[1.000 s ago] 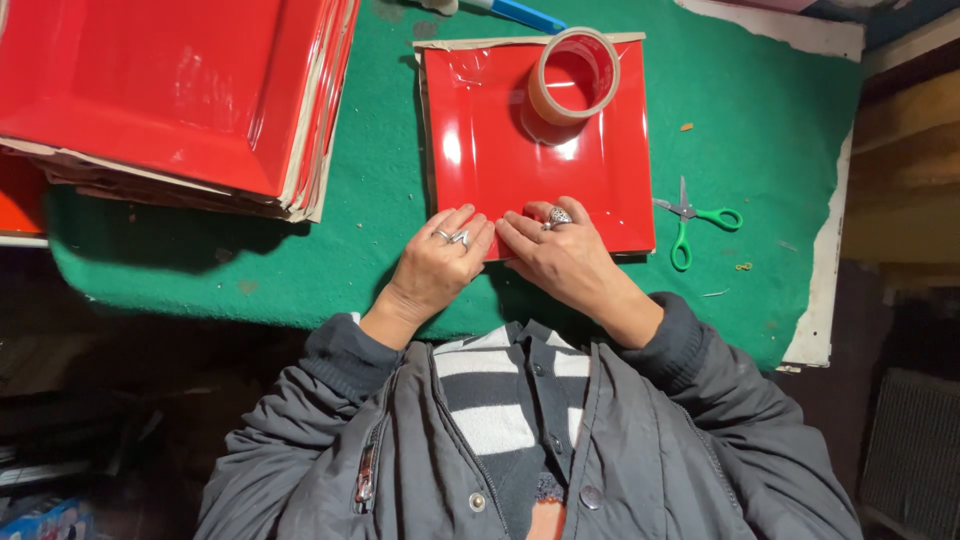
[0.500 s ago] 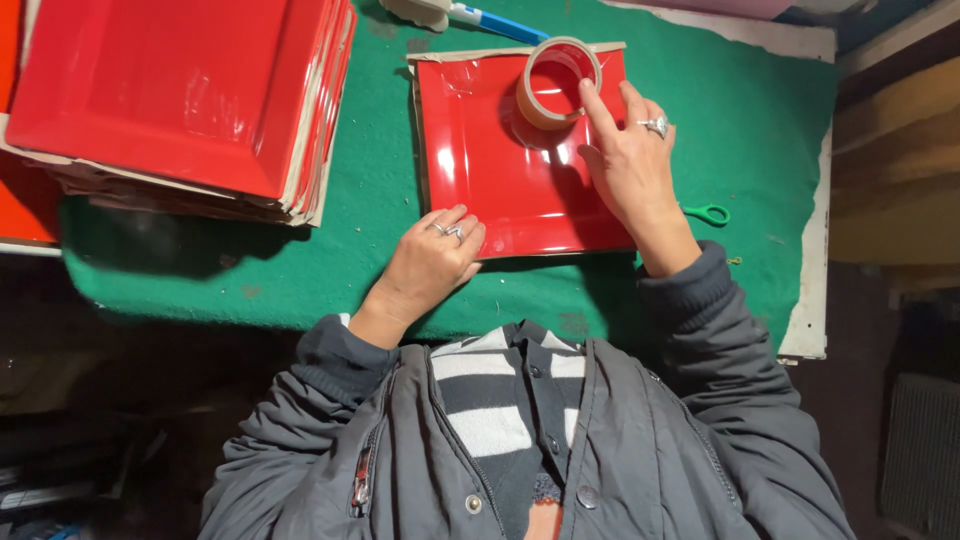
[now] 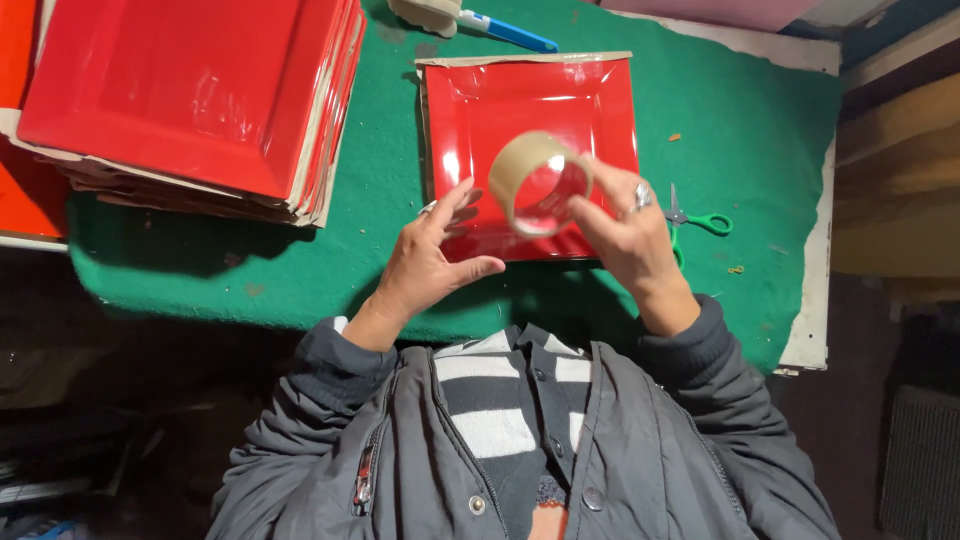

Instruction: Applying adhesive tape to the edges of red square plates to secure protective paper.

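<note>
A roll of clear tape [image 3: 538, 182] is held up above a flat red glossy tray-shaped sheet [image 3: 530, 110] that lies on the green mat [image 3: 380, 200]. My right hand [image 3: 628, 238], with a ring on one finger, grips the roll by its right side. My left hand [image 3: 432, 260] hovers just left of the roll with its fingers spread, its fingertips close to the roll's edge and nothing in it.
A tall stack of red tray-shaped sheets [image 3: 190, 100] fills the mat's left part. Green-handled scissors [image 3: 695, 220] lie right of my right hand. A blue-handled tool [image 3: 480, 20] lies at the far edge. The mat's white edge [image 3: 815, 250] borders a dark gap.
My right hand has lifted the tape roll off the red sheet and brought it toward me. My left hand has risen off the sheet's near edge and opened beside the roll.
</note>
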